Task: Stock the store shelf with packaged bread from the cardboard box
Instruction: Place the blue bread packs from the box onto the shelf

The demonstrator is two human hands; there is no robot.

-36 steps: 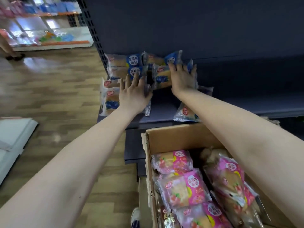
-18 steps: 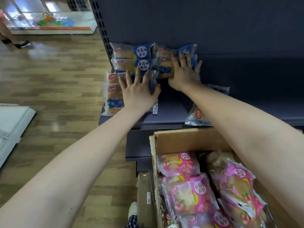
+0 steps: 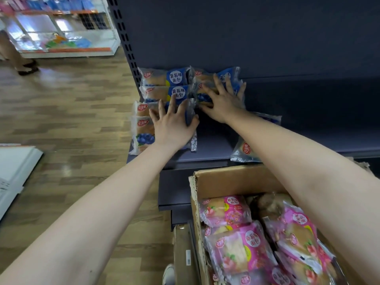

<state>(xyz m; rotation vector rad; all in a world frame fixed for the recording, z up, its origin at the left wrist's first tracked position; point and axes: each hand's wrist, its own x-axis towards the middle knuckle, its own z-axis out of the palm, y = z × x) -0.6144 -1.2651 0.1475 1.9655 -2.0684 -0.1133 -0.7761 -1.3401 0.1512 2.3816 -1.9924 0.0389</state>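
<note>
Blue-labelled bread packs (image 3: 164,85) lie in rows at the left end of the dark shelf (image 3: 216,145). My left hand (image 3: 174,124) lies flat, fingers spread, on the front packs (image 3: 141,130). My right hand (image 3: 222,99) presses with spread fingers on the back right packs (image 3: 228,76). One more blue pack (image 3: 244,151) lies near the shelf's front edge, partly under my right forearm. Below, the open cardboard box (image 3: 226,179) holds several pink-labelled bread packs (image 3: 236,247).
The shelf stretches bare to the right (image 3: 318,120). A perforated upright (image 3: 123,38) marks its left end. Wooden floor (image 3: 61,120) lies to the left, with a white board (image 3: 14,167) on it, a person's foot (image 3: 26,68) and another display rack (image 3: 61,38) beyond.
Both hands have stayed on the packs; the right hand has pushed the back packs closer to the rear wall. The view has shifted slightly.
</note>
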